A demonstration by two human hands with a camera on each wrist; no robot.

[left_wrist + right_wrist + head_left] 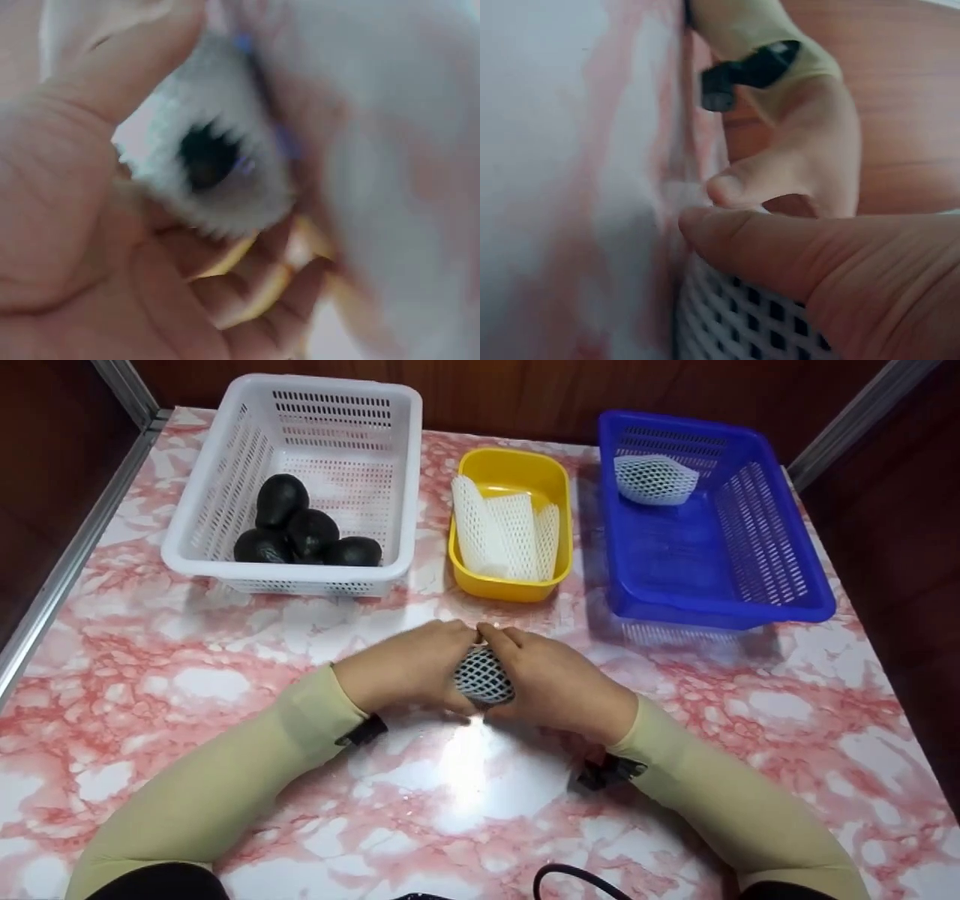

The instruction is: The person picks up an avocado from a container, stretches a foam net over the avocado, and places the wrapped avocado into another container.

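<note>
Between my two hands, near the table's middle, is an avocado in a white foam net [484, 675]. My left hand [409, 669] holds it from the left, thumb at the near side and fingers at the far side. From the right, my right hand [562, 684] grips it the same way. The left wrist view shows an opening in the foam net [247, 199], with dark avocado skin [206, 157] inside. The right wrist view has my right thumb [757, 244] lying against the mesh [735, 319]; the other right fingers are hidden there.
A white basket [292, 568] at the back left holds several dark avocados [311, 532]. The yellow bin [510, 589] in the back middle contains white foam nets [506, 536]. In the blue basket [720, 611], back right, lies a netted fruit [655, 480]. A black cable [577, 871] crosses the front edge.
</note>
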